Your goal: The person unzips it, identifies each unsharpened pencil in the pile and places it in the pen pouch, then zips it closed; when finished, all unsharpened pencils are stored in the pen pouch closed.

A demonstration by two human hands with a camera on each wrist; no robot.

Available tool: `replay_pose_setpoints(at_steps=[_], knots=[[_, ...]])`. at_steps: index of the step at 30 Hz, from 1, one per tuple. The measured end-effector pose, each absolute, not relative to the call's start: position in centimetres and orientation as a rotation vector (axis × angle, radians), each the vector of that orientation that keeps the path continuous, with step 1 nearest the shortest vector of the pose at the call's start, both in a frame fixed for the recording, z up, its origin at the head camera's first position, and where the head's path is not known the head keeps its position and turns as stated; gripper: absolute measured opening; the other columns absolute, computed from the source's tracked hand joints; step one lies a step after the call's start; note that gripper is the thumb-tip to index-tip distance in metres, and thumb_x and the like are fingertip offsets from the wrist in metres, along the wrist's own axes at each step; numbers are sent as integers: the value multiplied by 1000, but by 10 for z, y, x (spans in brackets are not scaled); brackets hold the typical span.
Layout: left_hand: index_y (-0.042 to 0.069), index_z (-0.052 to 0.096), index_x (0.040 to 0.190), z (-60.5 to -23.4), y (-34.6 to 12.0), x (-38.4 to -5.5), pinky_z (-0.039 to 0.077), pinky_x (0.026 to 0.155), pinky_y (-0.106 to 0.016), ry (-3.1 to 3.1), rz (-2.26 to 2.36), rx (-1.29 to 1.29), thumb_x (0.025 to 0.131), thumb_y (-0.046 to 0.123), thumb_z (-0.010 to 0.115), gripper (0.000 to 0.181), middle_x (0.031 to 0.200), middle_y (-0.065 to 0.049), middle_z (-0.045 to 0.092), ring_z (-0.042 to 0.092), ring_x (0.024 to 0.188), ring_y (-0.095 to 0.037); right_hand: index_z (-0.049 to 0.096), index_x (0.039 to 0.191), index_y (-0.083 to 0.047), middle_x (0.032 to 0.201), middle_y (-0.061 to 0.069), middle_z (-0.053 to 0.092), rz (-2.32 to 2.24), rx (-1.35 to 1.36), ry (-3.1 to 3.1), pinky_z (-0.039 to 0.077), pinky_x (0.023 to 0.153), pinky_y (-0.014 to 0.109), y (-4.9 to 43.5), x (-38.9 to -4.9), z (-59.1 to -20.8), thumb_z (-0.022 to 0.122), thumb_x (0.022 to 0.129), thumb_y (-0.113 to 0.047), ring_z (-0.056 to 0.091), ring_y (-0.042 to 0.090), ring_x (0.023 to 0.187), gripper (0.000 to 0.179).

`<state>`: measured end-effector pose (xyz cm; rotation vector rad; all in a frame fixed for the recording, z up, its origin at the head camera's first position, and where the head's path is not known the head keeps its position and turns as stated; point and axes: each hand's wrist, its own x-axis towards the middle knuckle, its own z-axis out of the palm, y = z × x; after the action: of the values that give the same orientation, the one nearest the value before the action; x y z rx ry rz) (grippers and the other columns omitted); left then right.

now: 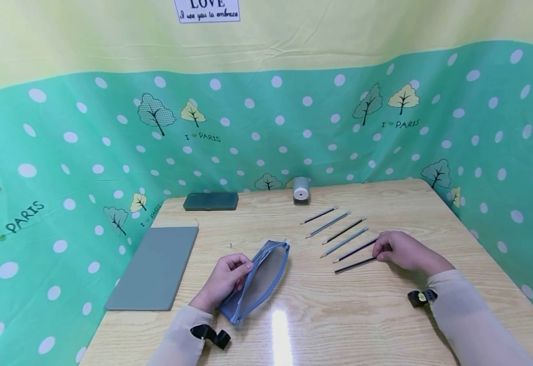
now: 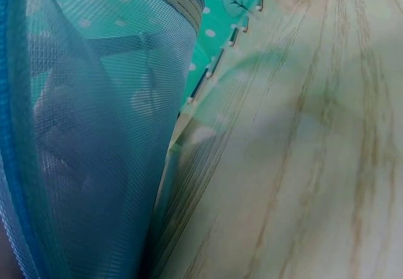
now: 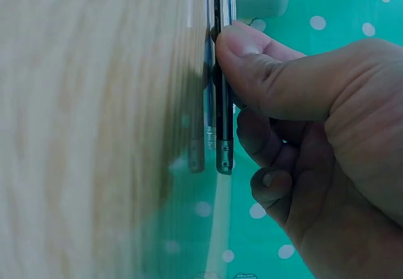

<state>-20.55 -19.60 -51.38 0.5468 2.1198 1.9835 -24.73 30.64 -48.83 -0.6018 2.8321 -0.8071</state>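
Observation:
A blue mesh zip pouch (image 1: 266, 277) gapes at its top. My left hand (image 1: 229, 277) grips its left edge between thumb and fingers. The pouch's mesh wall (image 2: 119, 134) fills the left of the left wrist view, and that hand's fingers are largely hidden there. Over on the right, my right hand (image 1: 399, 249) pinches a black pencil (image 3: 223, 109) between thumb and forefinger, close to its eraser end. This is the nearest of a slanted row of pencils, where black ones (image 1: 345, 230) and light-blue ones (image 1: 345, 242) lie side by side.
Left of the pouch lies a grey flat board (image 1: 156, 269). A dark green case (image 1: 211, 201) sits at the back left, and a small white-and-grey pencil sharpener (image 1: 301, 189) stands at the back middle. Polka-dot cloth (image 1: 266, 132) hangs around the wooden table (image 1: 330, 315).

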Motion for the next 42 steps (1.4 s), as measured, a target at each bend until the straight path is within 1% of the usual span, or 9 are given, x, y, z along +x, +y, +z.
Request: replay_pose_setpoints(at_steps=[5, 12, 16, 19, 24, 26, 33, 36, 42], knots=[[-5, 65, 95, -515, -196, -205, 39, 45, -21, 2122, 1982, 550, 105, 15, 64, 22, 65, -1, 50, 47, 51, -10, 73, 91, -20, 92, -7, 63, -786, -619, 2841, 52, 84, 45, 306, -244, -487, 77, 93, -2, 61, 15, 92, 18], [-5, 65, 96, -514, -196, -204, 39, 45, -21, 2123, 1979, 568, 105, 14, 63, 21, 66, -3, 50, 47, 52, -9, 74, 95, -19, 95, -6, 68, -849, -563, 2842, 50, 77, 38, 305, -244, -488, 75, 95, -2, 59, 16, 87, 17], [-4, 66, 96, -513, -196, -203, 40, 46, -21, 2126, 1980, 563, 105, 14, 63, 20, 66, -4, 50, 47, 52, -10, 76, 95, -23, 98, -7, 69, -874, -545, 2842, 48, 79, 37, 304, -245, -487, 77, 94, -4, 59, 17, 89, 19], [-4, 66, 96, -513, -196, -203, 40, 45, -21, 2128, 1982, 564, 105, 14, 63, 20, 67, -4, 50, 48, 52, -10, 79, 96, -24, 101, -7, 71, -898, -553, 2843, 48, 81, 36, 302, -245, -485, 78, 94, -5, 61, 17, 94, 19], [-4, 66, 97, -514, -197, -203, 40, 45, -21, 2129, 1979, 565, 105, 15, 63, 21, 67, -3, 51, 48, 52, -10, 83, 102, -22, 99, -8, 70, -943, -578, 2832, 50, 78, 30, 298, -245, -483, 77, 94, -5, 62, 14, 92, 20], [-4, 66, 97, -515, -197, -204, 40, 46, -21, 2131, 1978, 567, 105, 15, 63, 22, 67, -3, 51, 48, 52, -10, 83, 104, -22, 97, -9, 69, -944, -607, 2825, 50, 76, 29, 296, -245, -480, 76, 95, -4, 62, 13, 90, 21], [-4, 66, 96, -515, -197, -205, 40, 46, -21, 2146, 1973, 564, 106, 15, 63, 22, 66, -4, 50, 48, 52, -10, 80, 100, -23, 101, -8, 69, -908, -691, 2824, 53, 81, 32, 287, -245, -470, 73, 97, -2, 64, 14, 97, 22], [-4, 66, 96, -515, -197, -205, 40, 46, -21, 2151, 1973, 563, 106, 15, 63, 22, 66, -4, 50, 48, 52, -10, 79, 100, -21, 102, -8, 69, -915, -696, 2810, 53, 80, 32, 281, -244, -467, 73, 97, -2, 63, 15, 96, 21], [-5, 66, 96, -514, -197, -205, 40, 46, -21, 2147, 1973, 561, 106, 15, 63, 22, 67, -3, 51, 48, 52, -10, 76, 100, -23, 99, -10, 68, -892, -724, 2798, 53, 80, 35, 268, -244, -461, 73, 98, -6, 61, 14, 94, 16]])
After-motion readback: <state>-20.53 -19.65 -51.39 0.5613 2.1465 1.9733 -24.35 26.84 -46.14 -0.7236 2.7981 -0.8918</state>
